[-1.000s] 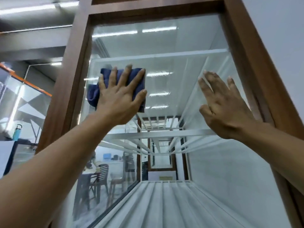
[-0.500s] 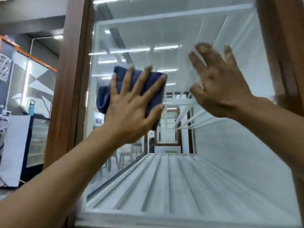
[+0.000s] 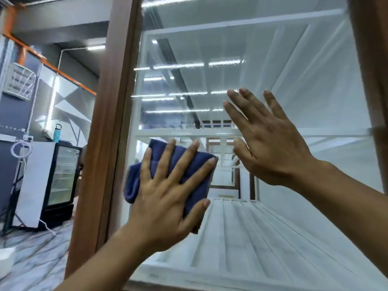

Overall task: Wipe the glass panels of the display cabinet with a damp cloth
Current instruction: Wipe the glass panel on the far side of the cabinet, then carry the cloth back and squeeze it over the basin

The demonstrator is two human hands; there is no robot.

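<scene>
**Figure. Wiping the front pane, head view.** The left hand lies flat, fingers straight and spread, and presses a folded dark-blue fabric cloth against the clear glass panel of the display cabinet. The cloth sits low on the pane, near the brown wooden frame post at its left edge. The right hand is also flat with fingers apart and holds nothing. Its palm faces the glass higher up and to the right, and whether it touches the pane cannot be told. White slatted shelves show through the glass, with ceiling lights reflected above them.

*Technique.* The flat palm suits the step, since it probably spreads pressure across the whole fold. Strokes would best overlap and run right up to the frame post, where grime tends to collect. If the bracing hand is touching the glass it may leave fingermarks, so that patch would want a pass last. The loose fold bulging at the left of the cloth could drag and streak, and tucking it under the palm should help.

*Writing.* A white wire wall rack at upper left carries print too blurred to read. A small mark on the black glass-door fridge is also illegible. The teal bottle standing above it shows no readable label.
</scene>
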